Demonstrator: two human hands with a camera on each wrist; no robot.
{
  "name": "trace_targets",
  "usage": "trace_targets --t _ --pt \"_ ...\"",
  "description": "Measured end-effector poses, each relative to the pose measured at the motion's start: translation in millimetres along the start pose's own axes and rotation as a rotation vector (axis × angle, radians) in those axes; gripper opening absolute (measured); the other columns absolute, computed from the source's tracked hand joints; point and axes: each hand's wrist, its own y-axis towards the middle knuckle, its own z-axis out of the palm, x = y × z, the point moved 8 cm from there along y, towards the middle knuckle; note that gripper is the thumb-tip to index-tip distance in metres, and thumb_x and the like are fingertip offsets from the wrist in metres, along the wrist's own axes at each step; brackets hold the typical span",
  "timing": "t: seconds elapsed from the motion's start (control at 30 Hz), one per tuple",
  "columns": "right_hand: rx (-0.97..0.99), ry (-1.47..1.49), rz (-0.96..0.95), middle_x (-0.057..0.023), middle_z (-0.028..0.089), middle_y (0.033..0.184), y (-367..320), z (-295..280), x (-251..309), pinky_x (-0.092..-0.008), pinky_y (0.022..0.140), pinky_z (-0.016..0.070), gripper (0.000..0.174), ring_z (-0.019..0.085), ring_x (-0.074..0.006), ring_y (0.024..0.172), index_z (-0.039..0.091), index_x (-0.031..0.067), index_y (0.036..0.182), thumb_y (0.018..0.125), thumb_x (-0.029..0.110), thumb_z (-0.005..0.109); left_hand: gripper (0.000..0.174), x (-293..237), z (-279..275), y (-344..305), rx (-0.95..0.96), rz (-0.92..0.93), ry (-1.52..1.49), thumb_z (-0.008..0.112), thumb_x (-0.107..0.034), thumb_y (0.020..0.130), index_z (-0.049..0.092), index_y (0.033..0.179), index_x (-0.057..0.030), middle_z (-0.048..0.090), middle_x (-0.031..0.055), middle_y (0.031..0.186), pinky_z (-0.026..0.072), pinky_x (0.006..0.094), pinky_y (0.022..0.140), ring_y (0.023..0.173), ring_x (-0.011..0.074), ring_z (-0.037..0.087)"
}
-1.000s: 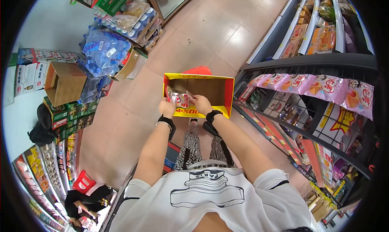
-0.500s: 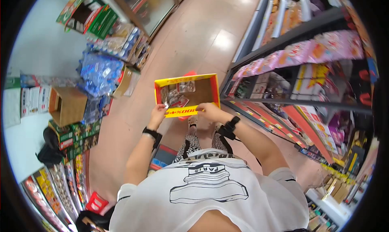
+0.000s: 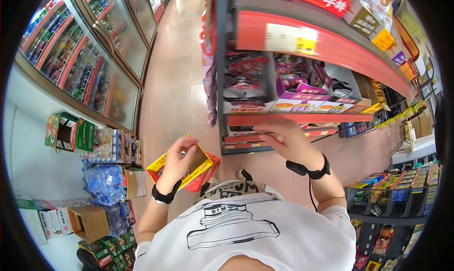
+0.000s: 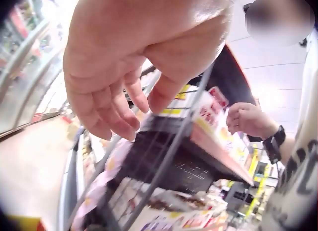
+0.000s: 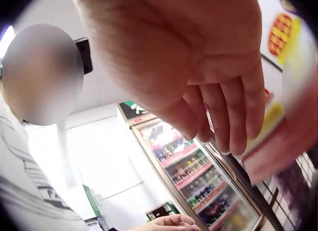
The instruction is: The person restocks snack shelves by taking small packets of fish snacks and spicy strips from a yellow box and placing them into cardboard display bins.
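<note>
In the head view, the left hand [image 3: 178, 163] hangs loosely curled and empty above a yellow and red carton [image 3: 197, 171], hiding much of its inside. The right hand [image 3: 287, 141] reaches out with relaxed fingers in front of the lower red shelf edge [image 3: 283, 119], holding nothing. Above it are open cartons of dark packets [image 3: 246, 77] and a purple carton [image 3: 305, 103]. The left wrist view shows the left hand [image 4: 129, 67] with bent, relaxed fingers around nothing. In the right wrist view, the fingers of the right hand [image 5: 198, 62] are extended, beside a shelf edge.
Glass-door coolers [image 3: 90, 58] line the far left. Wrapped blue bottles [image 3: 105, 182] and a brown box [image 3: 89, 223] stand at the left. A red object [image 3: 208, 176] sits under the carton. Shelving [image 3: 402, 200] stands at the lower right, and tiled floor [image 3: 172, 82] runs between coolers and shelves.
Both hands have left the carton's rim; the right has moved out to the shelf. The head view has swung toward the shelves, with the carton now lower and further left.
</note>
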Motion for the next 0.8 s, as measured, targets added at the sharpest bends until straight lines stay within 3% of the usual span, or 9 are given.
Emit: trace_targets --t 0.03,0.1,0.17,0.2,0.23,0.27,0.3,0.4,0.8 --pt "-0.009 -0.002 -0.008 -0.0107 0.064 0.09 0 -13 5 -0.0323 0.067 0.0495 0.021 0.062 -0.0265 0.078 0.061 0.003 0.099 0.078 0.002 0.061 0.017 -27 9 8 0.0 0.011 0.006 0.056 0.0 0.082 0.058 0.099 -0.0015 0.063 0.0069 0.093 0.0471 0.0275 0.076 0.085 0.015 0.061" --pt "-0.114 -0.099 -0.136 -0.0113 0.063 0.089 3 -41 22 -0.033 0.067 0.0492 0.022 0.061 -0.0281 0.077 0.062 0.0031 0.098 0.076 0.002 0.063 0.019 -106 35 15 0.094 0.427 0.246 0.057 0.0 0.079 0.058 0.098 -0.0028 0.063 0.0104 0.094 0.0481 0.0308 0.075 0.086 0.0233 0.062" --pt "-0.132 -0.028 -0.043 -0.0114 0.063 0.09 15 -54 15 -0.035 0.072 0.0485 0.024 0.06 -0.0284 0.084 0.062 0.003 0.097 0.073 0.001 0.064 0.023 -139 50 25 0.099 0.525 0.307 0.058 0.002 0.077 0.058 0.099 -0.0023 0.062 0.0103 0.095 0.0479 0.0295 0.075 0.086 0.0229 0.061" --pt "-0.151 -0.15 -0.17 -0.0115 0.062 0.091 23 -59 22 -0.0356 0.073 0.048 0.026 0.059 -0.0283 0.088 0.062 0.003 0.096 0.071 0.0 0.065 0.026 -153 57 26 0.105 0.62 0.36 0.058 0.004 0.075 0.058 0.101 -0.0018 0.061 0.0103 0.097 0.0477 0.0282 0.074 0.087 0.0225 0.06" --pt "-0.17 -0.272 -0.296 -0.0117 0.062 0.092 26 -60 30 -0.0362 0.075 0.0476 0.028 0.058 -0.0282 0.092 0.062 0.0031 0.096 0.069 0.0 0.065 0.026 -159 62 29 0.1 0.622 0.368 0.058 0.004 0.075 0.058 0.101 -0.0018 0.061 0.0103 0.097 0.0477 0.0282 0.074 0.087 0.0225 0.06" --pt "-0.088 -0.28 -0.265 -0.0131 0.058 0.105 31 -53 23 -0.0399 0.083 0.0442 0.03 0.052 -0.0292 0.105 0.062 0.004 0.096 0.067 0.003 0.066 0.026 -164 63 32 0.048 0.616 0.414 0.059 0.004 0.075 0.058 0.1 -0.0026 0.06 0.0104 0.098 0.0481 0.0287 0.072 0.086 0.0228 0.06" --pt "-0.09 -0.276 -0.276 -0.0131 0.058 0.105 35 -50 24 -0.0399 0.083 0.0442 0.03 0.052 -0.0292 0.105 0.062 0.004 0.096 0.067 0.003 0.066 0.026 -167 61 33 -0.006 0.608 0.458 0.059 0.004 0.074 0.059 0.099 -0.0033 0.06 0.0106 0.099 0.0485 0.0293 0.069 0.086 0.0231 0.06" --pt "0.013 -0.521 -0.361 -0.0123 0.042 0.129 43 -25 22 -0.0491 0.099 0.0307 0.031 0.033 -0.0303 0.125 0.06 0.0073 0.099 0.069 0.014 0.069 0.027 -169 60 33 -0.041 0.59 0.499 0.06 0.003 0.074 0.059 0.1 -0.0044 0.06 0.0102 0.1 0.0485 0.0295 0.067 0.085 0.0217 0.06" --pt "-0.056 -0.702 -0.455 -0.0121 0.05 0.118 65 -4 6 -0.0468 0.098 0.033 0.025 0.041 -0.0295 0.118 0.063 0.0119 0.096 0.071 0.009 0.064 0.027 -176 54 30 -0.171 0.598 0.558 0.061 0.001 0.074 0.059 0.1 -0.0049 0.06 0.0102 0.103 0.049 0.0302 0.067 0.086 0.0227 0.06"
